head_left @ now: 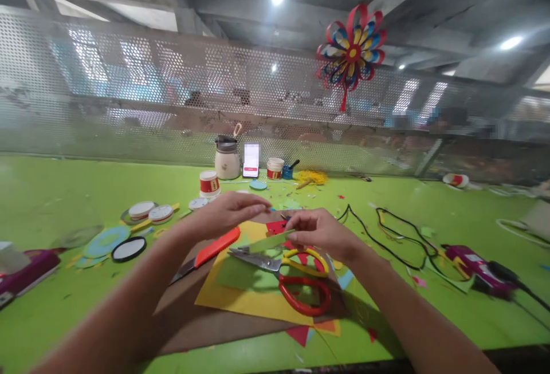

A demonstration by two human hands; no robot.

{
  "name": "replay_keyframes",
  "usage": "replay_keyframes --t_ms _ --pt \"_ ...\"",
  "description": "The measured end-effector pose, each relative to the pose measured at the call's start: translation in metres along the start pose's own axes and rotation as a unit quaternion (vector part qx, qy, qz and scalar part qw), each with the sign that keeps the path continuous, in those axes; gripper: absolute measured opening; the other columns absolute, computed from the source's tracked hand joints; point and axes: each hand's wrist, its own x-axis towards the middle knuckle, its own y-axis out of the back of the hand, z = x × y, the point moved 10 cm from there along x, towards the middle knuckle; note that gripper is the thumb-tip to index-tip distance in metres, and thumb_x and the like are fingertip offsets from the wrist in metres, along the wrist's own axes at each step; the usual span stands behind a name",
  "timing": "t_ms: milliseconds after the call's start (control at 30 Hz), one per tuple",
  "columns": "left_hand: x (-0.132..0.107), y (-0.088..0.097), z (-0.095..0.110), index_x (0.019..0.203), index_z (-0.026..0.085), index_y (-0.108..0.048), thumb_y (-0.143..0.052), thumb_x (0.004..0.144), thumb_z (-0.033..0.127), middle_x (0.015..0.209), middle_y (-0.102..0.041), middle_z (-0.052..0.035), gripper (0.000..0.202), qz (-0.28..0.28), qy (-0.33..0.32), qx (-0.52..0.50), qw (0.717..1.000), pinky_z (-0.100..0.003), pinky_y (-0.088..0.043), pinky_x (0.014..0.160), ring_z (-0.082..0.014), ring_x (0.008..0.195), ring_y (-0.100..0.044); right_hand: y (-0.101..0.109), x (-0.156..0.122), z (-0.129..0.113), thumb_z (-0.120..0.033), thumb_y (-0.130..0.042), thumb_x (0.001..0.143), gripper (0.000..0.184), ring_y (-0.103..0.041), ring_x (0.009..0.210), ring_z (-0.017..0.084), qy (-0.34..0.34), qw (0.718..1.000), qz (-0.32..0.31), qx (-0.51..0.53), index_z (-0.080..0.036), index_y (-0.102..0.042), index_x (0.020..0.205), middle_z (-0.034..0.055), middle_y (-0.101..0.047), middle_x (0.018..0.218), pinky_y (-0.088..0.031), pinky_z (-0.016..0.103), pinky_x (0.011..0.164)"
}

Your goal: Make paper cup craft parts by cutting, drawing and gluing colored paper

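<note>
My right hand (320, 229) pinches the end of a narrow light-green paper strip (267, 241) between thumb and fingers. To its left, my left hand (240, 208) is stretched out with its fingers nearly straight, and I see nothing in it. Under the strip lie scissors (277, 265) with one yellow and one red handle, their blades slightly apart. They rest on green paper (240, 276) over a yellow sheet (240, 299), on a brown board (189, 328). An orange-handled utility knife (217, 246) lies beneath my left hand. Red paper pieces (275, 228) are partly hidden behind my hands.
Tape rolls (160, 213) and a blue paper ring (107, 242) lie left. A jug (227, 159), a phone (251, 160) and paper cups (209, 182) stand at the back. At right are black cord (399, 254) and a purple device (479, 268). A paper flower (352, 53) hangs above.
</note>
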Motion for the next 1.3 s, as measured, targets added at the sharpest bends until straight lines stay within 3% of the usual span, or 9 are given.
replay_keyframes --t_ms 100,167,267,367,467,833,1000,1133,1300 --pt "-0.004 -0.036 -0.008 0.093 0.023 -0.075 -0.052 0.086 0.041 0.083 -0.073 -0.0052 0.030 -0.127 0.017 -0.038 0.991 -0.027 -0.047 0.068 -0.0196 0.075 -0.063 0.000 0.000 0.003 -0.023 -0.076 0.067 0.012 -0.055 0.051 0.010 -0.010 1.000 -0.024 -0.009 -0.016 -0.068 0.073 -0.0006 -0.063 0.059 -0.045 0.025 0.053" --pt "-0.011 -0.049 -0.005 0.088 0.023 -0.075 -0.051 0.086 0.042 0.077 -0.071 -0.0049 0.030 -0.154 0.017 -0.088 0.984 -0.027 -0.046 0.063 -0.0186 0.068 -0.062 0.003 0.001 0.004 -0.023 -0.076 0.068 0.012 -0.054 0.051 0.009 -0.011 1.000 -0.027 -0.009 -0.016 -0.068 0.074 -0.0010 -0.063 0.058 -0.044 0.024 0.052" --pt "-0.016 -0.055 -0.009 0.085 0.023 -0.075 -0.056 0.083 0.041 0.071 -0.070 -0.0049 0.027 -0.151 0.041 -0.138 0.978 -0.030 -0.047 0.064 -0.0196 0.065 -0.063 0.008 0.004 0.005 -0.024 -0.075 0.069 0.013 -0.055 0.051 0.010 -0.008 1.000 -0.022 0.001 -0.016 -0.068 0.076 -0.0018 -0.062 0.056 -0.045 0.025 0.053" --pt "-0.016 -0.053 -0.028 0.090 0.021 -0.073 -0.062 0.079 0.037 0.064 -0.069 -0.0029 0.022 -0.127 0.084 -0.163 0.975 -0.029 -0.046 0.061 -0.0182 0.061 -0.062 0.010 0.006 0.006 -0.024 -0.075 0.069 0.014 -0.055 0.050 0.010 -0.004 1.000 -0.016 0.018 -0.016 -0.068 0.077 -0.0023 -0.062 0.055 -0.045 0.025 0.054" --pt "-0.013 -0.051 -0.045 0.078 0.018 -0.069 -0.067 0.074 0.033 0.062 -0.069 -0.0028 0.015 -0.106 0.118 -0.186 0.970 -0.028 -0.045 0.059 -0.0160 0.058 -0.061 0.011 0.007 0.007 -0.024 -0.075 0.068 0.015 -0.055 0.048 0.009 -0.002 0.999 -0.012 0.033 -0.015 -0.067 0.076 -0.0026 -0.062 0.054 -0.044 0.025 0.053" --pt "-0.008 -0.042 -0.066 0.072 0.017 -0.057 -0.069 0.070 0.029 0.060 -0.068 -0.0020 0.017 -0.075 0.139 -0.180 0.971 -0.027 -0.044 0.054 -0.0135 0.053 -0.058 0.026 0.008 0.008 -0.027 -0.078 0.065 0.020 -0.051 0.046 0.008 -0.006 0.998 0.044 0.045 -0.014 -0.065 0.073 -0.0037 -0.060 0.053 -0.041 0.022 0.049" --pt "-0.008 -0.033 -0.066 0.080 0.015 -0.061 -0.070 0.070 0.027 0.063 -0.066 -0.0004 0.017 -0.067 0.137 -0.157 0.976 -0.027 -0.043 0.059 -0.0136 0.059 -0.058 0.031 0.008 0.008 -0.027 -0.079 0.064 0.021 -0.052 0.048 0.008 -0.003 0.998 0.052 0.044 -0.014 -0.066 0.074 -0.0027 -0.061 0.055 -0.041 0.023 0.052" --pt "-0.011 -0.032 -0.061 0.087 0.016 -0.067 -0.066 0.076 0.034 0.067 -0.066 0.0000 0.021 -0.083 0.141 -0.123 0.979 -0.027 -0.042 0.061 -0.0138 0.064 -0.058 0.033 0.007 0.007 -0.027 -0.079 0.064 0.020 -0.052 0.049 0.009 -0.003 0.997 0.055 0.044 -0.014 -0.067 0.075 -0.0022 -0.061 0.055 -0.039 0.024 0.052" --pt "-0.013 -0.030 -0.059 0.071 0.015 -0.067 -0.060 0.079 0.041 0.060 -0.063 -0.0007 0.028 -0.094 0.145 -0.072 0.982 -0.025 -0.038 0.057 -0.0124 0.056 -0.053 0.037 0.008 0.008 -0.026 -0.079 0.062 0.020 -0.051 0.050 0.009 -0.010 0.997 0.058 0.056 -0.014 -0.067 0.073 -0.0021 -0.061 0.055 -0.036 0.023 0.050"
